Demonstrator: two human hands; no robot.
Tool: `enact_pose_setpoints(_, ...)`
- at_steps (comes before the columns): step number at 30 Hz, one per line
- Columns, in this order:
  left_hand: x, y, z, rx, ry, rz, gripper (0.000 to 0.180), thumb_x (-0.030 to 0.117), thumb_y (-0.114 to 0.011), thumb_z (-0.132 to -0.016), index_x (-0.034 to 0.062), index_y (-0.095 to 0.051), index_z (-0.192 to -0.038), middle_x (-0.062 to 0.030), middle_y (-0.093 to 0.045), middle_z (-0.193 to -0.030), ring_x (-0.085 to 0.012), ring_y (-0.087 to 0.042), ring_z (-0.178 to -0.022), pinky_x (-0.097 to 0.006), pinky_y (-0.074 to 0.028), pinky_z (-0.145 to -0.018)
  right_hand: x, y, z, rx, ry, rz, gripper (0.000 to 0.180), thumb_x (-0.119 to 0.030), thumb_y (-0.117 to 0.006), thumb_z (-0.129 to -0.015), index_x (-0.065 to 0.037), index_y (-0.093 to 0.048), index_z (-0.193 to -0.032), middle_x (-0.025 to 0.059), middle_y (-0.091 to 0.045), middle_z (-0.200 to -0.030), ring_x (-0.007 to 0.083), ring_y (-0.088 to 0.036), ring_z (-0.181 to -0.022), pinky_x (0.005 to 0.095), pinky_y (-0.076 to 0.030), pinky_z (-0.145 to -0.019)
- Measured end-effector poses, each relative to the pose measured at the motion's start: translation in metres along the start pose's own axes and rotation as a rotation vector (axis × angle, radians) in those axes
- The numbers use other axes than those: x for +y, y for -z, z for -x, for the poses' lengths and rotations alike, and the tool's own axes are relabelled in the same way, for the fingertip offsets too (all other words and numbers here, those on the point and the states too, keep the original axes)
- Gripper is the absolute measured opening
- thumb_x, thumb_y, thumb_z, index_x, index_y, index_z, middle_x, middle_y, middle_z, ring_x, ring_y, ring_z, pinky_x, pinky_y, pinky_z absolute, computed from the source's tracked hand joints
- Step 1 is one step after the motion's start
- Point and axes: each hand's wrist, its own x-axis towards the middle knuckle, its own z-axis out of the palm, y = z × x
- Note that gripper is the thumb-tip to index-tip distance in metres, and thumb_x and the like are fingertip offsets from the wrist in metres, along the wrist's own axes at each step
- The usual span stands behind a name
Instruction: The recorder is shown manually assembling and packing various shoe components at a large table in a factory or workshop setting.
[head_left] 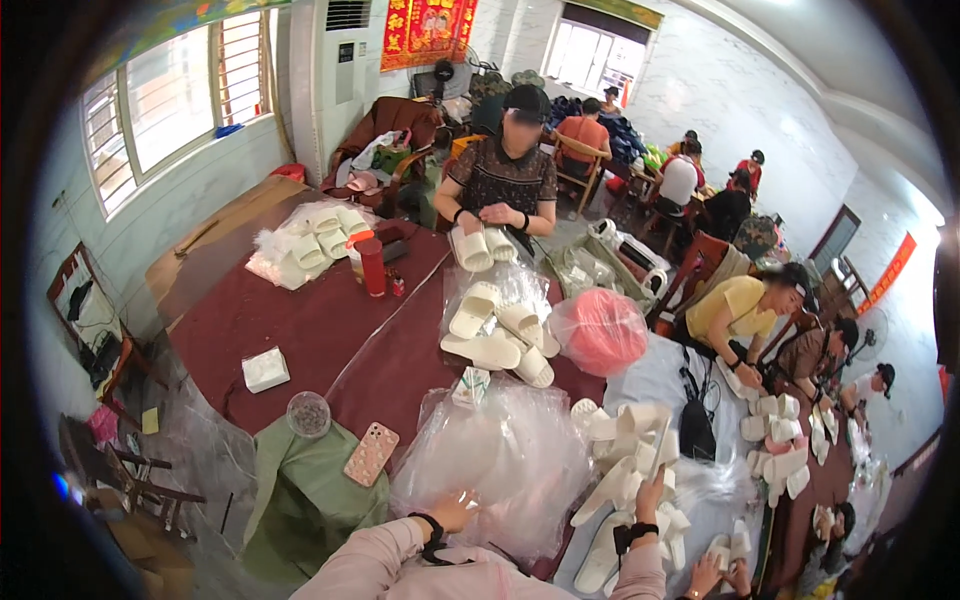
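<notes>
My left hand (456,511) is at the near edge of a pile of clear plastic bags (510,440), its fingers closed on a bag's edge. To the right, my right hand (649,492) grips a white slipper (660,447), held upright and seen nearly edge-on. White slippers (615,480) lie loosely heaped around that hand, some sole up. A black band circles each of my wrists. Beyond the bags, more white slippers (500,335) rest on clear plastic. A small white-and-green box (471,387) sits at the far edge of the bag pile.
On the left are a phone (371,454), a round clear tub (308,414), green cloth (300,500) and a white packet (265,370). A red cup (371,268) stands farther off. Opposite, a person (505,180) handles slippers; more people work at right. A pink bundle (600,330) lies mid-table.
</notes>
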Motion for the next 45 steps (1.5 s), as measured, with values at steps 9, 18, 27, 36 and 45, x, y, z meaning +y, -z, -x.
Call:
enact_pose_setpoints(9, -0.017, 0.001, -0.002, 0.012, -0.117, 0.061, 0.06, 0.027, -0.062, -0.075, 0.0183, -0.041, -0.13, -0.0191, -0.023, -0.141, -0.0369, -0.032, -0.124, -0.048, -0.034, -0.098, -0.149, 0.021, 0.054, 0.273, 0.399, -0.13, 0.048, 0.002, -0.052, -0.082, 0.001, -0.039, -0.127, 0.0179, -0.052, -0.115, 0.0256, -0.051, -0.104, 0.0308, -0.038, -0.089)
enact_pose_setpoints(18, -0.03, 0.008, -0.003, -0.057, -0.259, 0.057, 0.063, 0.041, -0.056, -0.08, 0.0201, -0.034, -0.135, -0.0215, -0.019, -0.142, -0.0384, -0.024, -0.128, -0.043, -0.025, -0.105, -0.182, -0.011, 0.177, -0.032, -0.092, -0.539, 0.033, -0.005, -0.052, -0.084, 0.002, -0.047, -0.116, 0.0088, -0.058, -0.098, 0.014, -0.053, -0.092, 0.0263, -0.041, -0.081)
enact_pose_setpoints(27, -0.023, 0.019, 0.009, -0.12, -0.212, -0.005, 0.065, 0.04, -0.057, -0.08, 0.0205, -0.032, -0.136, -0.0191, -0.015, -0.145, -0.0359, -0.022, -0.131, -0.043, -0.026, -0.104, -0.163, -0.098, 0.213, -0.144, 0.078, 0.211, 0.055, -0.017, -0.067, -0.065, -0.017, -0.055, -0.119, 0.0164, -0.059, -0.107, 0.0315, -0.056, -0.098, 0.0383, -0.04, -0.086)
enact_pose_setpoints(36, -0.033, 0.013, 0.008, -0.08, -0.176, -0.059, 0.069, 0.036, -0.06, -0.078, 0.0266, -0.028, -0.138, -0.0134, -0.015, -0.146, -0.0331, -0.026, -0.129, -0.046, -0.026, -0.102, -0.15, -0.106, 0.188, -0.061, -0.01, 0.401, 0.058, -0.027, -0.065, -0.068, -0.024, -0.049, -0.124, 0.0142, -0.053, -0.115, 0.0337, -0.049, -0.104, 0.0466, -0.033, -0.088)
enact_pose_setpoints(45, -0.028, 0.017, 0.007, -0.026, -0.17, -0.038, 0.065, 0.038, -0.063, -0.074, 0.0262, -0.037, -0.133, -0.0143, -0.023, -0.142, -0.0355, -0.028, -0.126, -0.05, -0.027, -0.1, -0.13, -0.125, 0.174, -0.03, 0.155, 0.709, 0.061, -0.038, -0.066, -0.071, -0.016, -0.047, -0.125, 0.0198, -0.04, -0.127, 0.0375, -0.035, -0.117, 0.0518, -0.027, -0.094)
